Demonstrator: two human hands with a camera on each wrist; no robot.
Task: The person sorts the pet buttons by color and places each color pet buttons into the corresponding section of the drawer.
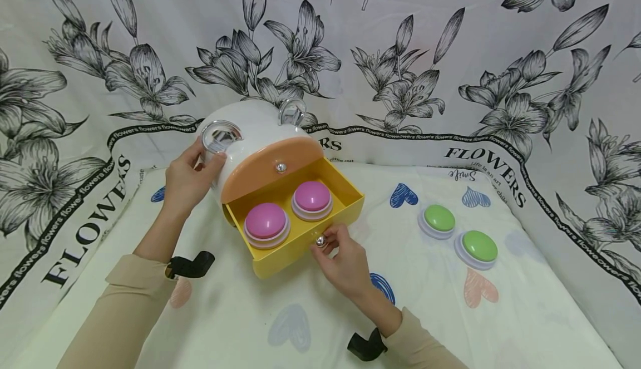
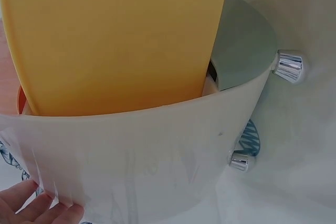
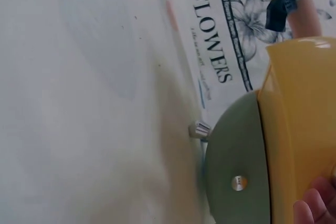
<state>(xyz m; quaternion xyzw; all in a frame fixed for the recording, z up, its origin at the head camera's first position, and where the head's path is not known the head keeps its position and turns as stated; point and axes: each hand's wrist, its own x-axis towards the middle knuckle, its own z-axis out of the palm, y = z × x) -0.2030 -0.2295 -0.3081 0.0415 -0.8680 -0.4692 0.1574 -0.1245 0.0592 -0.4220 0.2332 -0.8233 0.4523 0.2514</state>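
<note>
Left hand [image 1: 187, 182] spreads against white cabinet [image 1: 255, 121]; right hand [image 1: 346, 262] pinches, partly hiding, drawer knob [image 1: 320, 241]; 2 green-topped discs [image 1: 479, 246] lie apart.

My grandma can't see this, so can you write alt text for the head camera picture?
A person's right hand pinches the knob of an open yellow drawer holding two pink buttons, while the left hand holds its white box. Two green buttons lie to the right on a heart-patterned sheet.
</note>
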